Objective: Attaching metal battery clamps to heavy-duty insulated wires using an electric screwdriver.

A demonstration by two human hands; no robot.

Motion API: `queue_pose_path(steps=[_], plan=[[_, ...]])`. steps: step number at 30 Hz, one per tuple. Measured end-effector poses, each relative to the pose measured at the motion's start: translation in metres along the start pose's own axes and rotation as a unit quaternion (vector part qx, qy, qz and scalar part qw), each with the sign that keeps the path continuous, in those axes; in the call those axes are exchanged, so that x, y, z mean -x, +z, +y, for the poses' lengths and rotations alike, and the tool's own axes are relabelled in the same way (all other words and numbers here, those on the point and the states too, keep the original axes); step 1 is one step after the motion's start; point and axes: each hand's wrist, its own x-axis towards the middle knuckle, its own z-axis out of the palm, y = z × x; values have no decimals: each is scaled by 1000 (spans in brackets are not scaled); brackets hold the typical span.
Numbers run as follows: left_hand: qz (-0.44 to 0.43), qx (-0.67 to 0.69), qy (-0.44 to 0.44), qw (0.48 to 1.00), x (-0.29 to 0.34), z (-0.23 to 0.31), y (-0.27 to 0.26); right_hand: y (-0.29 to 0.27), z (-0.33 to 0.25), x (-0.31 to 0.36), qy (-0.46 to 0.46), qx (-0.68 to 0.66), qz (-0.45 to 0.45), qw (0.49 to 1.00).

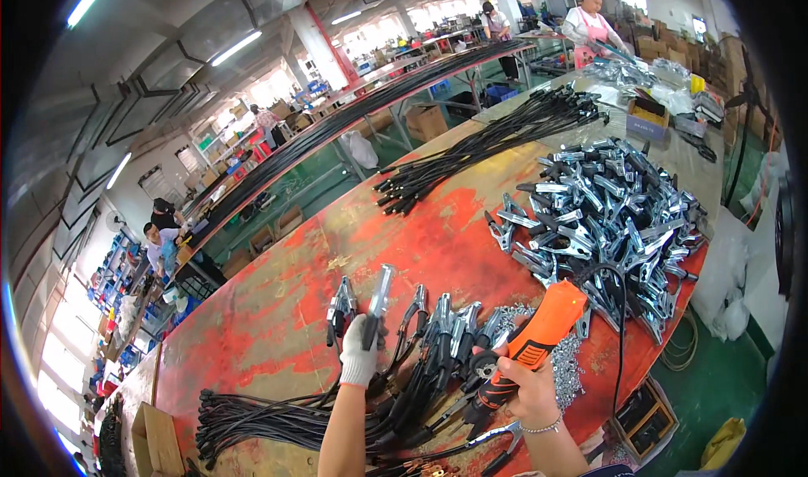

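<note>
- My left hand, in a white glove, is closed around a metal clamp that sticks up above it
- My right hand grips an orange power screwdriver, tip pointing at the clamps lying on the red table between my hands

Orange power screwdriver: tip hidden among clamps below right hand. Black cable bundle left of left hand: ends cut off at lower edge. Screw pile: pieces too small to distinguish.
</note>
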Motion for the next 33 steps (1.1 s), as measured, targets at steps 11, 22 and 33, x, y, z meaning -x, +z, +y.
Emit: queue_pose_path(steps=[11,22,33], plan=[[-297,-112,-10,948,115,64,-10,39,31,20,5,36,0,999],[-44,-472,320,820,132,37,3,27,34,20,-33,62,-23,997],[-27,229,-73,970,138,57,-20,55,103,-18,55,154,-62,985]])
